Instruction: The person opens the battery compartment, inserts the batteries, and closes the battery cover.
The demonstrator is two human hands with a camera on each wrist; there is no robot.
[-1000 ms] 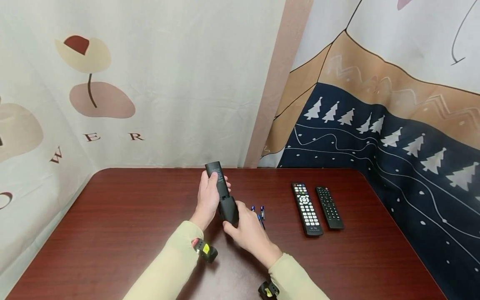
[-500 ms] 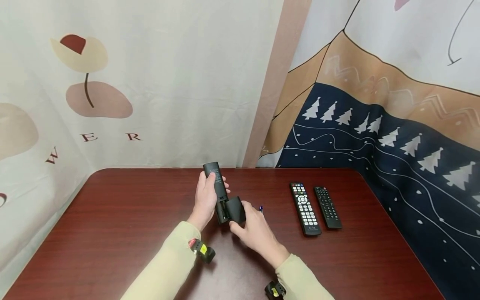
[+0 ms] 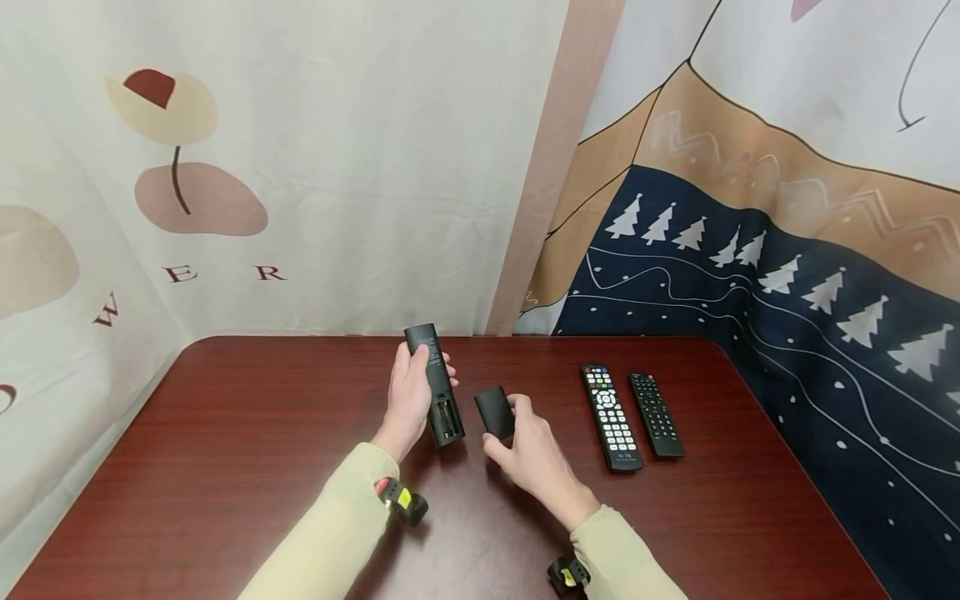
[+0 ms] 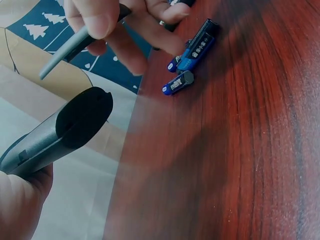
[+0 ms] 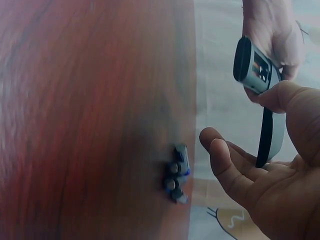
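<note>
My left hand (image 3: 405,404) grips a black remote control (image 3: 438,379), its back turned up and its lower end pointing towards me. The battery compartment (image 3: 447,415) in that back is uncovered, with a slot showing. To the right, my right hand (image 3: 536,454) pinches the battery cover (image 3: 493,411) between thumb and fingers, a small gap away from the remote. Several blue-and-black batteries (image 4: 197,47) lie in a cluster on the table below the right hand, which hides them in the head view. The right wrist view shows the batteries (image 5: 177,172) blurred.
Two more black remotes lie on the table at the right, one with white buttons (image 3: 612,417) and a slimmer one with dark buttons (image 3: 657,415). The reddish-brown table (image 3: 285,433) ends at a printed curtain (image 3: 360,183) along the back.
The right hand has slid the battery cover off the remote and carried it to the right, baring the compartment. The left hand has kept its hold, almost still.
</note>
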